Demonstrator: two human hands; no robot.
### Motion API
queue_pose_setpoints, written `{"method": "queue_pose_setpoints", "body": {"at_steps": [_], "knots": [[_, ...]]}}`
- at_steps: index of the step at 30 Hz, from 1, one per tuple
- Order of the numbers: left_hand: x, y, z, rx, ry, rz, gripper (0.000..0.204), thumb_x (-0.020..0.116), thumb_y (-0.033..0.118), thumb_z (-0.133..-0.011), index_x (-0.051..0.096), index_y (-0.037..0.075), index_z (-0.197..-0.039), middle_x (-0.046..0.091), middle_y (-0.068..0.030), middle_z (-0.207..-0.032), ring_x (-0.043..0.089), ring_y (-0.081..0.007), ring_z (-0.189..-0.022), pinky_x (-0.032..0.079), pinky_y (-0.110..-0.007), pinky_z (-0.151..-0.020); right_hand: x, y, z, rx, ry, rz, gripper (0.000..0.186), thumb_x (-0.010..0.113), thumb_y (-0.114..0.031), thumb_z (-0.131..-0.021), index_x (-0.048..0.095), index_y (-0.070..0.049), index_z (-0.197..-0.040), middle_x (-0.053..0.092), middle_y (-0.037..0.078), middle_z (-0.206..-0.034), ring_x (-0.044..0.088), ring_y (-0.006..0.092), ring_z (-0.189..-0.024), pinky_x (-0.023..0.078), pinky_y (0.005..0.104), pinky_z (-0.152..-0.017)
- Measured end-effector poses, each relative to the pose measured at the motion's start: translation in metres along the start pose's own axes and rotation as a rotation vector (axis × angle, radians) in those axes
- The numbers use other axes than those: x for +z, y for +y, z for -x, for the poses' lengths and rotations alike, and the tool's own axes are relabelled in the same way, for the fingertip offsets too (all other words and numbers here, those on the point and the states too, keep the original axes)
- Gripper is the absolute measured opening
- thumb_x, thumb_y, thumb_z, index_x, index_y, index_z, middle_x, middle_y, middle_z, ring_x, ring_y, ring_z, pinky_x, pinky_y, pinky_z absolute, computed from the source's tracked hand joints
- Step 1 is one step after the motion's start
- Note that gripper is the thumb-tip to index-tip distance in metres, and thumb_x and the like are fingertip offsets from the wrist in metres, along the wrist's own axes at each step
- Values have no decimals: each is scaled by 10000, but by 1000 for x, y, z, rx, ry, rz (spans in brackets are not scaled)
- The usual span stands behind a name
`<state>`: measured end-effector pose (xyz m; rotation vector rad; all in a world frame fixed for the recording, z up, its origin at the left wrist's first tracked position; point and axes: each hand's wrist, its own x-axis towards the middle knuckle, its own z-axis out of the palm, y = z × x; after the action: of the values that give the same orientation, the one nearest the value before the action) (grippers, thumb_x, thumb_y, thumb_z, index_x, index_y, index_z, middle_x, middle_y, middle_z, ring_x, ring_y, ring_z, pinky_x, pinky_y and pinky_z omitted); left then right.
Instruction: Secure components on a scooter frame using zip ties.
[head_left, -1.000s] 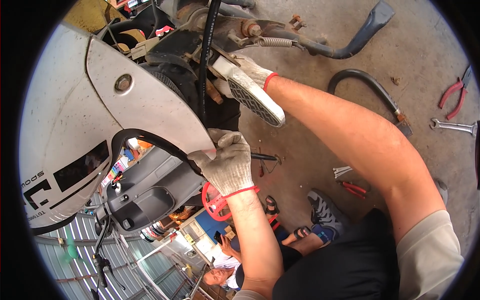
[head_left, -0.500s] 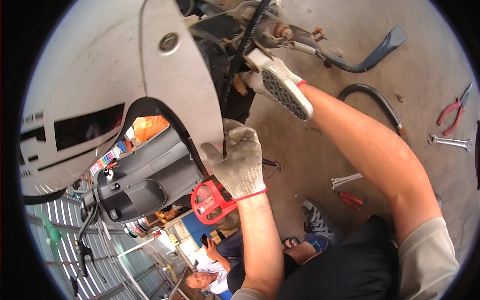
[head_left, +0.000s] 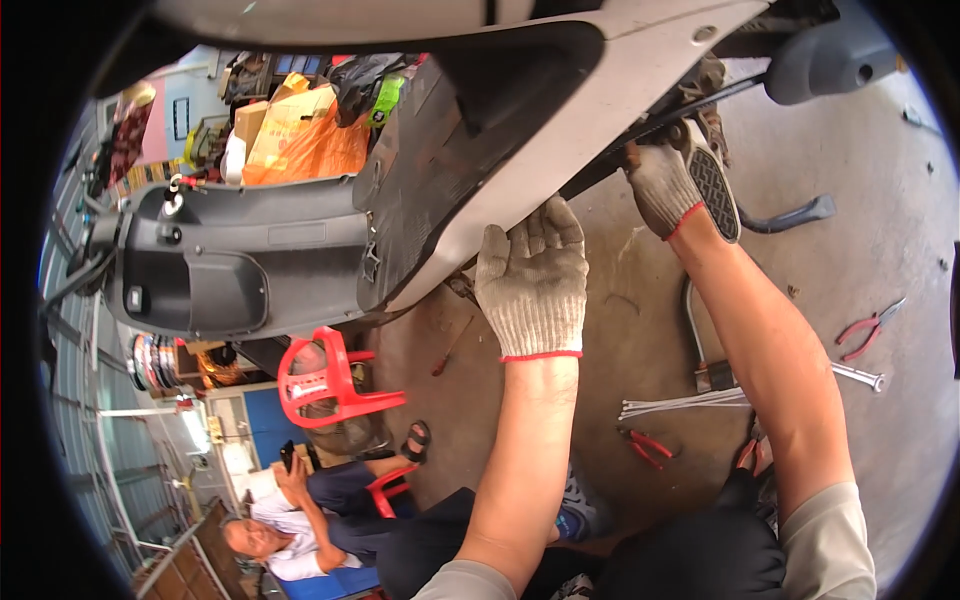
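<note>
A pale grey scooter body panel slants across the view, with a black floorboard beside it. My left hand, in a knitted grey-white glove with a red cuff, is palm up against the panel's lower edge. Its fingers and thumb are apart, holding nothing visible. My right hand, gloved alike, reaches in under the body beside a rubber-treaded footrest. Its fingers are curled near a small brownish part; their grip is partly hidden. A black rod-like edge runs just above it.
On the concrete floor lie red-handled pliers, a wrench, white strips, red-handled cutters and a screwdriver. A red plastic chair stands at left. A seated person holds a phone. Orange bags are behind the scooter.
My view has swung, so the scooter's floorboard and the chair show more fully. The left hand's fingers have straightened from a curl at the panel edge. My right hand remains beside the footrest.
</note>
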<state>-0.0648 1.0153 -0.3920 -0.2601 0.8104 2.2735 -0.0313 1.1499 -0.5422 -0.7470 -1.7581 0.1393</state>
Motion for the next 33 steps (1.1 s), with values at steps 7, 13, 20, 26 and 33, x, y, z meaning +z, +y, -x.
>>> {"method": "queue_pose_setpoints", "body": {"at_steps": [7, 13, 20, 26, 33], "knots": [[-13, 12, -10, -124, -168, 0, 72, 537, 66, -865, 609, 62, -864, 663, 0, -937, 626, -156, -1053, 411, -314, -640, -24, -11, -17, 230, -378, -274, 197, 513, -96, -912, 651, -64, -1048, 641, 185, -791, 623, 387, -764, 495, 460, -687], [-19, -1, -15, -180, -202, 24, 215, 549, 36, -844, 499, 98, -644, 652, -18, -865, 621, -153, -917, 406, -302, -626, -16, 13, -11, 209, -498, -118, 163, 522, -146, -919, 646, -42, -892, 658, 192, -824, 641, 377, -791, 492, 453, -657], [-17, -3, -19, -158, -219, 7, 75, 581, 2, -841, 578, 57, -790, 600, -44, -774, 597, -192, -746, 466, -335, -608, -17, 8, -15, 48, -615, 162, 222, 571, 18, -796, 678, -54, -976, 680, 195, -865, 668, 391, -824, 548, 464, -671], [-20, -5, -13, -167, -166, 145, 93, 601, -35, -798, 616, 12, -878, 635, -92, -888, 613, -230, -927, 513, -387, -865, -18, 13, -12, -35, -446, 67, 181, 580, -10, -818, 685, -53, -959, 684, 183, -876, 668, 386, -811, 552, 449, -666], [-27, -2, -13, -197, -395, 110, 149, 552, -34, -809, 638, 26, -915, 640, -61, -977, 594, -198, -951, 484, -355, -776, -15, 16, -11, -11, -468, 60, 191, 563, -7, -837, 677, -61, -981, 687, 173, -902, 670, 371, -818, 553, 435, -679]]}}
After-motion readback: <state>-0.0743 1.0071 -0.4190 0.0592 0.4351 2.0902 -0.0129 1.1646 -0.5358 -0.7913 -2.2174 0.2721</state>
